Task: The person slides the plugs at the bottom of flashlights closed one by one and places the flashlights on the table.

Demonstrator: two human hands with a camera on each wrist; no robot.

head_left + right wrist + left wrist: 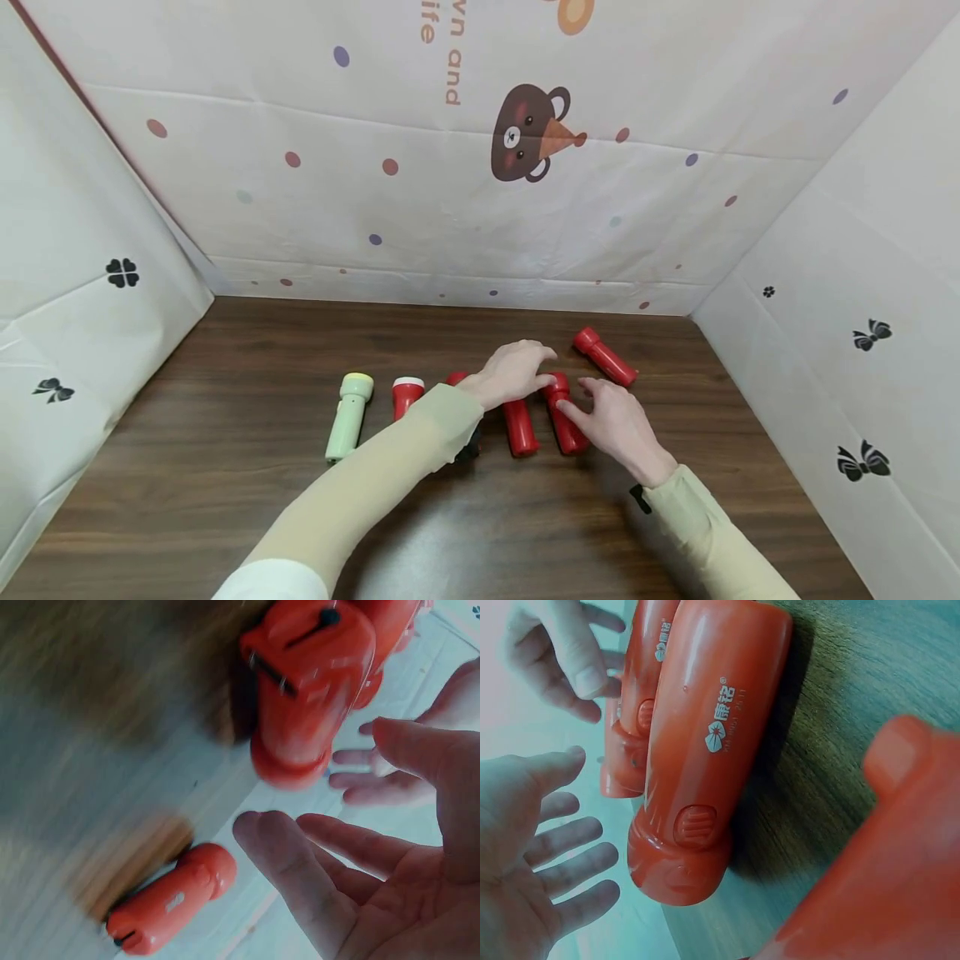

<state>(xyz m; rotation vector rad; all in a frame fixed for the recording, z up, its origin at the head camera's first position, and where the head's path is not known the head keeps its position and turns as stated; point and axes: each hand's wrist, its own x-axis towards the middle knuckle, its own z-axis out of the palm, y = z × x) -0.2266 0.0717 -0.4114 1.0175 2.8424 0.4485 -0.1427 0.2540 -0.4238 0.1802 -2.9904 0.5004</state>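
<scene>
Several flashlights lie on a brown wooden table. My left hand (513, 372) is above the heads of two red flashlights near the middle, fingers spread and slightly bent, holding nothing. Below it lies one red flashlight (521, 429); beside that is another red flashlight (567, 429). My right hand (621, 425) hovers just right of the latter, thumb and fingers apart. In the left wrist view, a gap separates the left hand (525, 855) from the nearest red flashlight (705, 727). The right wrist view shows the right hand (375, 870) beside a red flashlight (304, 705), its palm bare.
Farther back right, a red flashlight (606, 357) lies at an angle. To the left are a pale green flashlight (348, 418) and a red one with a white rim (407, 397). My left forearm partly covers another red flashlight (456, 378). White printed sheets (442, 208) enclose the table.
</scene>
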